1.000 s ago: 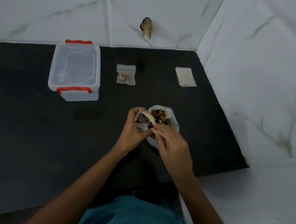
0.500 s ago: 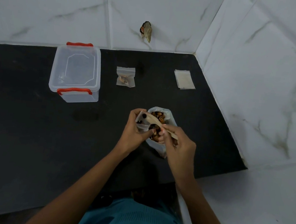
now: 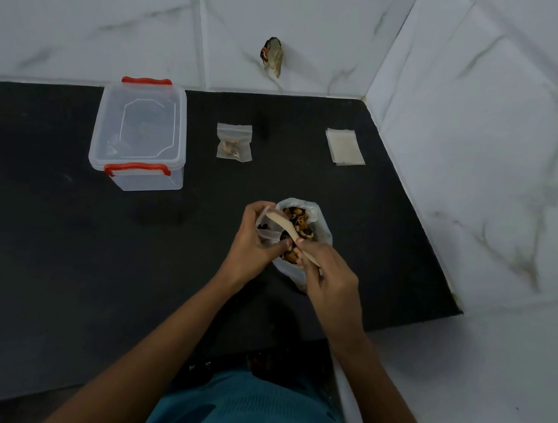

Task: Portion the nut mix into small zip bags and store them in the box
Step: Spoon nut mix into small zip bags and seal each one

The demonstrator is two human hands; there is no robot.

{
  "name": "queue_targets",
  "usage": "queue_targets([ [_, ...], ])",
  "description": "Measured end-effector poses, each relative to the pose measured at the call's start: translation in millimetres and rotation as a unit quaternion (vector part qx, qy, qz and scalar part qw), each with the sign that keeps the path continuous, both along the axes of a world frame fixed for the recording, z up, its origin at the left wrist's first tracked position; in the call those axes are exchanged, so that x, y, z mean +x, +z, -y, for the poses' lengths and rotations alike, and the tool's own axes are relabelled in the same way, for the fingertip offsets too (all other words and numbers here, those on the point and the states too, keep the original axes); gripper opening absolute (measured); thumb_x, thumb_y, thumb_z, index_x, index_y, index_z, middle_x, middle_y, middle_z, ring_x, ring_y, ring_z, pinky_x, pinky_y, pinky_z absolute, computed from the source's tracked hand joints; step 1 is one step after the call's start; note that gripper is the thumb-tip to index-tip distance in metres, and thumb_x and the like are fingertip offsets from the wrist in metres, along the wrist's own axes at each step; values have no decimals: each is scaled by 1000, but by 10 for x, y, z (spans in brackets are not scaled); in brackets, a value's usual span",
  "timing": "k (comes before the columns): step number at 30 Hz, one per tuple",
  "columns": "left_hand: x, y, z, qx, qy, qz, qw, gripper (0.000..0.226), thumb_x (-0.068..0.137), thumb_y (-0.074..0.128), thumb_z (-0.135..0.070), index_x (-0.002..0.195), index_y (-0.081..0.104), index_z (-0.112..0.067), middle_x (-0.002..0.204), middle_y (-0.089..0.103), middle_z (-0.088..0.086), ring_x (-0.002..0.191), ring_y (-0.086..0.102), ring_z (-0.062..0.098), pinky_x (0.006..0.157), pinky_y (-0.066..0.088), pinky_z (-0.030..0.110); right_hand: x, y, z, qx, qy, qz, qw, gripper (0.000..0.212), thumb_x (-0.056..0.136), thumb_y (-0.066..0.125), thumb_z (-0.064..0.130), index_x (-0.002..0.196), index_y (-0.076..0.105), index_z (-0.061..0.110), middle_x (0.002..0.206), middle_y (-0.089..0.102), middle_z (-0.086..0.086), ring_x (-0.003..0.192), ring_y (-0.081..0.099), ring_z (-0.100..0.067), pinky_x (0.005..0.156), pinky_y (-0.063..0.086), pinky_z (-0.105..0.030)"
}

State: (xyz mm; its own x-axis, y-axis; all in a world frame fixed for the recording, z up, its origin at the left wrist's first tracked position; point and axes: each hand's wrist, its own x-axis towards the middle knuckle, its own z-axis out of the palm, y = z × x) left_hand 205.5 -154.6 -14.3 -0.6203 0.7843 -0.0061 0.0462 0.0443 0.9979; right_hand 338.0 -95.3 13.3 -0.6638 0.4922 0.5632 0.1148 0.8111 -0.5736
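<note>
A clear bag of nut mix (image 3: 317, 222) stands open on the black counter (image 3: 61, 240). My left hand (image 3: 253, 243) grips a small zip bag (image 3: 266, 234) held open just left of it. My right hand (image 3: 329, 278) pinches a wooden spoon (image 3: 281, 223) whose bowl lies over the small bag's mouth. A filled zip bag (image 3: 235, 143) lies flat further back. The clear box (image 3: 141, 131) with red clips stands at the back left, lid on. A stack of empty zip bags (image 3: 344, 147) lies at the back right.
White marble-look tiled walls close the counter at the back and right. Something small is stuck on the back wall (image 3: 273, 55). The counter's front edge runs near my body, with its right corner (image 3: 456, 309) by the wall.
My right hand has drawn back a little toward me along the spoon handle; the spoon's bowl stays at the small bag's mouth. The left hand keeps its hold.
</note>
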Motion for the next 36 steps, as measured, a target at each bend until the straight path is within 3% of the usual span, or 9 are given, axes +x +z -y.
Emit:
queue_targets([
  [4,14,44,-8,-4,9,3,1000,57,76,69,2,117,38,-21,116,44,-7,105,45,-5,77,42,3,-2,58,-2,-84,-19,-29,996,24,85,51,15,104,61,4,94,66,-8,96,57,-2,81,46,-4],
  [9,34,46,-8,-7,5,12,1000,55,77,69,-1,118,39,-22,112,44,-14,105,46,-1,77,46,7,14,83,-54,-136,-51,-59,988,31,84,52,19,103,63,-3,95,60,2,92,60,-2,77,48,-4],
  [14,48,48,-31,-3,3,9,1000,54,78,68,2,119,42,-23,116,47,-12,108,46,-3,82,44,7,26,37,-57,-93,-23,-40,995,25,86,52,18,104,61,3,93,68,-13,95,58,-3,79,48,-5],
  [19,58,52,-57,7,4,9,1000,55,77,68,4,118,43,-23,114,48,-18,106,45,-15,85,40,3,65,-37,-57,-4,-2,-22,1000,18,95,43,24,107,50,13,92,68,-14,94,58,-12,86,46,-14],
  [25,71,60,-81,18,13,21,1000,58,77,67,4,111,42,-34,113,47,-17,109,47,-5,87,46,14,86,-14,-90,-46,-1,-25,999,21,86,49,11,106,50,15,91,67,-14,96,58,-12,84,45,-6],
  [28,70,79,-85,14,12,27,999,57,77,67,4,115,41,-29,113,45,-18,109,46,-3,87,47,18,98,-3,-115,-74,-5,-30,997,20,85,49,12,104,51,15,91,65,-8,95,59,-12,81,45,-3],
  [33,91,103,-90,12,10,29,999,59,77,65,7,118,39,-27,113,44,-19,108,46,-5,92,46,23,94,-12,-141,-103,-26,-30,994,25,84,50,10,100,63,-4,90,67,-17,95,59,-11,79,45,-1],
  [36,89,107,-111,3,8,28,1000,60,77,65,7,119,39,-27,113,44,-20,108,47,-3,95,46,31,83,-10,-146,-116,-29,-30,992,29,85,49,16,101,62,-5,92,66,-13,95,60,-12,79,46,-2],
])
